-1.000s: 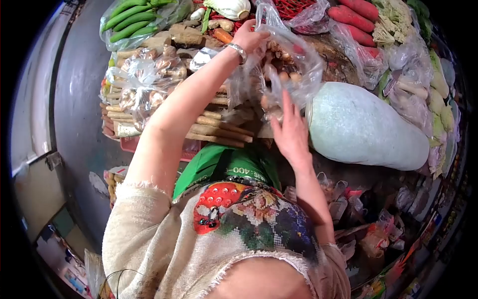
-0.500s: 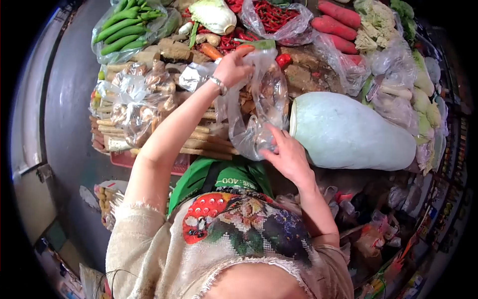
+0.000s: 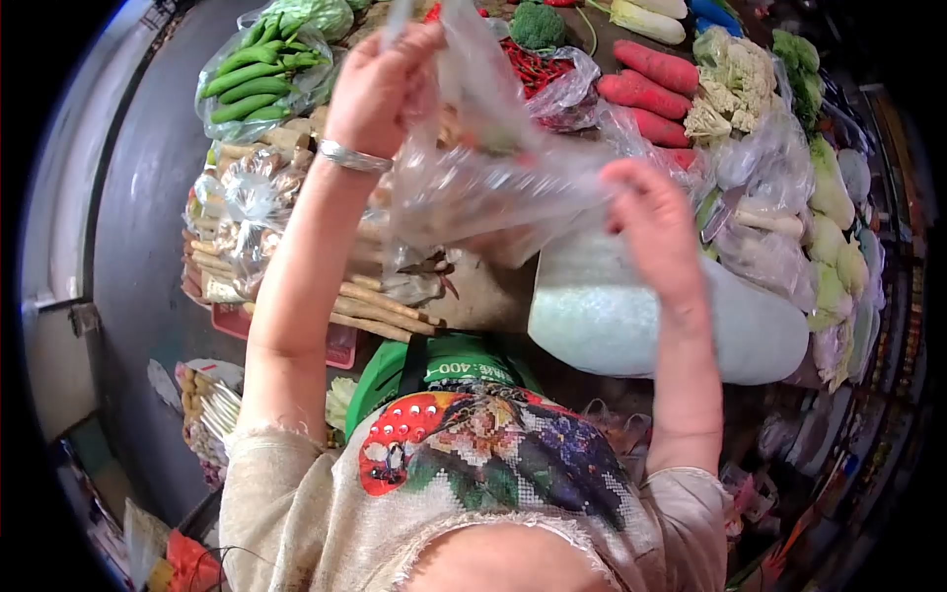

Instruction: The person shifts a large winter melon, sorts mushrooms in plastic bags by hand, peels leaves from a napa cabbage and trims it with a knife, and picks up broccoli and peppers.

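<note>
A clear plastic bag (image 3: 493, 197) is stretched across the stall between my two hands, partly blurred. My left hand (image 3: 390, 84), with a bracelet at the wrist, is raised and closed around the upper part of the bag. With bent fingers, my right hand (image 3: 651, 222) pinches the bag's right end. Below that hand lies a large pale winter melon (image 3: 612, 316), partly covered by my right forearm. Whether anything is inside the bag I cannot make out. Long thin brown roots (image 3: 380, 316) lie beneath it near the stall's front edge.
Green pods (image 3: 252, 84) sit bagged at the far left, near bagged mushrooms (image 3: 261, 187). Farther back are red chillies (image 3: 533, 74), broccoli (image 3: 538, 27), red radishes (image 3: 646, 94) and cauliflower (image 3: 735, 84). A green apron (image 3: 459, 360) is at my waist.
Both hands have risen, the left one up and to the left, the right one up and to the right. The plastic bag has lifted off the produce and spread between them.
</note>
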Demonstrator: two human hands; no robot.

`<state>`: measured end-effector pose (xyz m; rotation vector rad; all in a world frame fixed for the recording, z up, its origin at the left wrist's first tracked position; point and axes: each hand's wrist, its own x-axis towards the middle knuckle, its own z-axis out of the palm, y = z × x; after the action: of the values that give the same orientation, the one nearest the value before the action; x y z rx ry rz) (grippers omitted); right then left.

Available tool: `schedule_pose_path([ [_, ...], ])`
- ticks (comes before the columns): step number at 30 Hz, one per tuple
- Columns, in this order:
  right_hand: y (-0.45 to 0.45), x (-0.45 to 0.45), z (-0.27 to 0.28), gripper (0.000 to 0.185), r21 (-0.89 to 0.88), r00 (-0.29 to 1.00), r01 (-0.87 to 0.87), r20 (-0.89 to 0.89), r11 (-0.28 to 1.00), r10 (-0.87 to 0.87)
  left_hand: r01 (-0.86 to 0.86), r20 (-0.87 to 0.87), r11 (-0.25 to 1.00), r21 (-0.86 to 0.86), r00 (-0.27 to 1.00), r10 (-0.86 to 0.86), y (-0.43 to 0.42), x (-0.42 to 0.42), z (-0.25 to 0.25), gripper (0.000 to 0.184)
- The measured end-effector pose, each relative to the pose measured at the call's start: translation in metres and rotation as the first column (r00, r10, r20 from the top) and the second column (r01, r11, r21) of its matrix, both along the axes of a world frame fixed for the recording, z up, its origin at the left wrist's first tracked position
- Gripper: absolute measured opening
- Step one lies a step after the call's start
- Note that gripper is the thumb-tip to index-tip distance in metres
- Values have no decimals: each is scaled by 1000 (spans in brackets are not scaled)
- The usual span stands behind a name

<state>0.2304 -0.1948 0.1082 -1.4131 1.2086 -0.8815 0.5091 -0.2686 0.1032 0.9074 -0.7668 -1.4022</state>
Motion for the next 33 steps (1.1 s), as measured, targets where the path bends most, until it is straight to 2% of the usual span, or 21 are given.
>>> schedule_pose_path([
  [2, -23, -31, 19, 16, -150, 997, 7, 73, 989, 4, -54, -80, 995, -79, 996, 47, 5, -1, 13, 8],
  [5, -33, -52, 43, 15, -189, 996, -23, 84, 982, 40, -54, -138, 990, -129, 990, 36, 33, -16, 26, 9],
  [8, -43, -75, 45, 12, -237, 996, -30, -94, 971, 8, -135, -49, 990, -44, 990, 133, 55, -37, 14, 14],
  [9, -46, -83, 41, 12, -236, 996, -39, -92, 971, 17, -235, 15, 969, 81, 972, 234, 60, -51, 9, 16],
  [11, -53, -99, 28, 12, -329, 882, -136, -470, 935, -37, -196, 45, 959, 205, 981, 190, 68, -61, -33, 16],
  [13, -61, -111, 16, 18, -214, 844, -172, -535, 961, 31, -146, 75, 945, 292, 989, 129, 69, -74, -84, 19],
  [14, -66, -117, 4, 22, -210, 746, -262, -663, 942, 60, -144, 82, 913, 381, 989, 122, 67, -78, -106, 25],
  [15, -69, -121, -8, 25, -188, 628, -351, -774, 917, 82, -137, 27, 913, 385, 990, 137, 63, -79, -130, 35],
  [17, -74, -123, -13, 29, -241, 628, -399, -775, 885, 73, -307, 284, 932, 196, 927, 245, 66, -87, -139, 48],
  [18, -74, -115, -6, 29, -312, 625, -440, -780, 842, 37, -308, 284, 931, 197, 926, 247, 66, -89, -137, 48],
  [19, -72, -107, -1, 28, -373, 622, -480, -783, 794, 8, -333, 539, 942, -36, 787, 299, 70, -89, -128, 52],
  [20, -71, -98, 2, 28, -367, 623, -483, -782, 795, 17, -309, 646, 939, -153, 687, 331, 74, -92, -116, 55],
  [21, -72, -88, 5, 28, -387, 693, -515, -713, 765, 106, -280, 731, 922, -266, 566, 383, 77, -94, -103, 58],
  [23, -73, -68, -1, 27, -410, 751, -541, -629, 734, 201, -105, 752, 765, -635, 143, 644, 82, -109, -71, 62],
  [24, -77, -59, -11, 26, -374, 738, -607, -594, 702, 321, 74, 813, 816, -574, 169, 556, 83, -109, -63, 57],
  [25, -82, -52, -22, 26, -341, 710, -671, -552, 659, 437, 164, 775, 772, -614, 307, 552, 78, -116, -65, 45],
  [26, -86, -50, -34, 26, -337, 707, -674, -551, 657, 444, 223, 813, 807, -546, 374, 447, 72, -122, -69, 41],
  [28, -94, -45, -58, 28, -70, 591, -710, -601, 701, 538, 281, 838, 832, -477, 430, 335, 62, -122, -90, 38],
  [30, -106, -58, -62, 31, 264, 320, -603, -784, 753, 531, 203, 995, 974, 97, 2, -100, 50, -111, -136, 34],
  [31, -115, -75, -69, 34, 328, 232, -564, -818, 758, 526, 186, 990, 975, 118, -94, -102, 42, -90, -161, 35],
  [33, -131, -123, -97, 43, 420, 114, -413, -856, 808, 504, 269, 929, 933, -239, 344, 139, 59, -69, -197, 47],
])
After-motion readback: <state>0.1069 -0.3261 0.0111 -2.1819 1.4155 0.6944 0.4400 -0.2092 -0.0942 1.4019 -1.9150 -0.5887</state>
